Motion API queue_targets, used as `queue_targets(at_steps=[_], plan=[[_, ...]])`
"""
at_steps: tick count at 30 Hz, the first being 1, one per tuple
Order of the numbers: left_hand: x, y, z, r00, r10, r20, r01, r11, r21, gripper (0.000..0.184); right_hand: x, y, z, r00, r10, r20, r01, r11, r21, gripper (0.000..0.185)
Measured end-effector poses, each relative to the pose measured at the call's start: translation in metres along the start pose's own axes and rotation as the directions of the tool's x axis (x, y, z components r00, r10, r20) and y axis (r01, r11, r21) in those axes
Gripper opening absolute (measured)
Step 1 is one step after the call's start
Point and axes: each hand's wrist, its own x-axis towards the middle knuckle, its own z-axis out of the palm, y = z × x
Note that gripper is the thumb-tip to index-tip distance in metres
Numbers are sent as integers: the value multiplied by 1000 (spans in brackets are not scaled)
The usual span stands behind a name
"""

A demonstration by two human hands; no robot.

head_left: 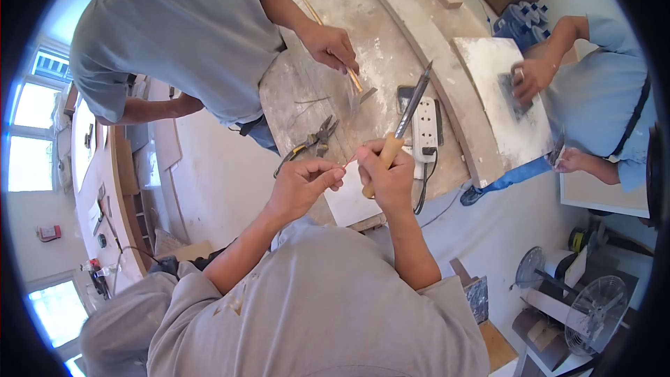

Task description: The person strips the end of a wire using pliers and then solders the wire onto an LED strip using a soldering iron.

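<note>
My left hand [305, 185] pinches a thin red wire [350, 160] between thumb and fingertips. My right hand [391, 178] is wrapped round the wooden handle [391, 150] of a soldering iron, whose metal shaft [412, 108] points up and away. The wire's other end reaches the fingertips of my right hand. Beyond my left hand, pliers [310, 143] with yellow and black handles lie on the worktable [289, 87]. To the right of the iron is a white power strip [425, 129] with a plug in its near end. A white sheet [349, 199] lies below my hands.
A co-worker at the upper left holds a thin wooden stick [358, 84] with a flat blade over the table. Another co-worker at the right presses a tool on a white-coated board [499, 84]. A curved wooden strip [447, 63] crosses the table. A fan [597, 314] stands lower right.
</note>
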Motion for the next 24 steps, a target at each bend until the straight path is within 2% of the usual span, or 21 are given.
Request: queue_targets(at_steps=[1, 3, 4, 6, 7, 8, 9, 12, 15, 18, 21, 24], plan=[[-1, -5, -3, 1000, -22, -20, 22, 999, 37, 20, 2, -2, -2, 1000, -5, -20, 5, 1000, -16, 11], [-1, -21, -14, 997, -57, -52, 63, 991, 119, 19, 6, -14, -16, 986, 29, -166, -27, 1000, 13, 13], [1, -32, -22, 995, -47, -84, 56, 994, 99, 18, 7, -15, -24, 970, 51, -239, -45, 999, 30, 15], [3, -52, -35, 988, -37, -148, 46, 997, 56, 17, 2, -7, -41, 972, 4, -234, -59, 972, -227, 19], [7, -49, -35, 983, -31, -178, 48, 995, 92, 17, -1, -5, -47, 976, -21, -215, -58, 933, -355, 22], [12, -40, -34, 977, -23, -212, 51, 991, 128, 17, -10, -3, -51, 985, 92, -146, -148, 889, -433, 27], [17, -33, -34, 969, -12, -248, 54, 985, 164, 16, -15, 10, -55, 991, 65, -116, -110, 892, -439, 29], [42, -20, -19, 965, -64, -253, 89, 992, 86, 16, -27, 46, -63, 996, 23, -82, -59, 881, -469, 34], [66, -7, -5, 951, -252, -181, 249, 968, -38, 19, -24, 39, -56, 989, 71, -126, -127, 844, -521, 29], [86, -16, 1, 963, -235, -132, 219, 968, -125, 22, -17, 51, -58, 992, 54, -111, -105, 841, -530, 29], [96, -18, 8, 959, -217, -181, 181, 964, -193, 25, -8, 60, -58, 988, 78, -131, -129, 885, -447, 28], [106, -19, 4, 928, -164, -334, 94, 972, -218, 26, 12, 57, -48, 973, 111, -201, -177, 920, -349, 26]])
